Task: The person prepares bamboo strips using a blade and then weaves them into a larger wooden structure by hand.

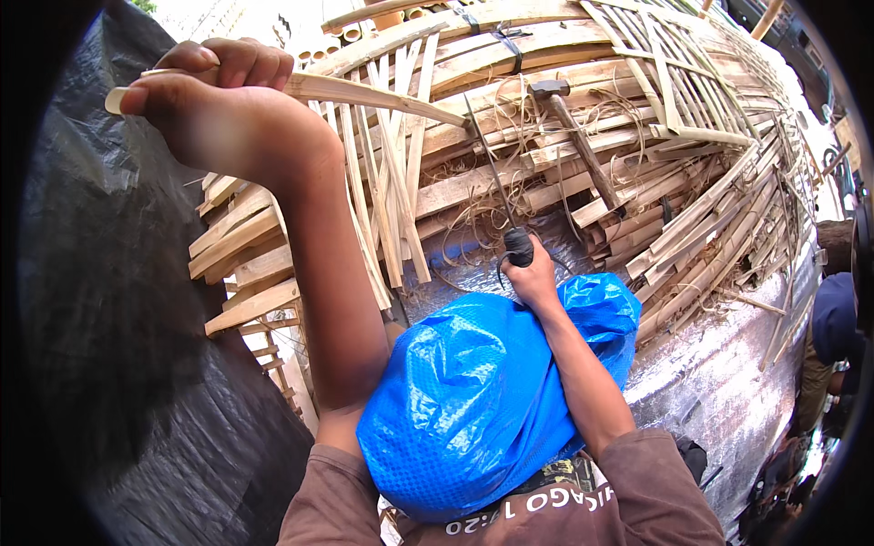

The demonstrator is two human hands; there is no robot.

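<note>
My left hand (223,123) is raised at the upper left, closed around a long pale bamboo strip (364,94). One end of the strip pokes out past my thumb; the other reaches right, to the blade of a knife (492,168). The blade stands nearly upright against that far end. Lower down, my right hand (537,280) grips the knife by its black-wrapped handle (518,247), just beyond the blue woven plastic sheet (455,391) draped over my lap. Thin curled shavings (478,223) lie around the blade.
A hammer (583,150) with a wooden handle rests on the stacked split bamboo (455,191). More bamboo strips (701,237) are heaped at the right, beside silver foil sheeting (719,391). Black plastic sheeting (118,300) hangs on the left. Another person (833,318) is at the far right.
</note>
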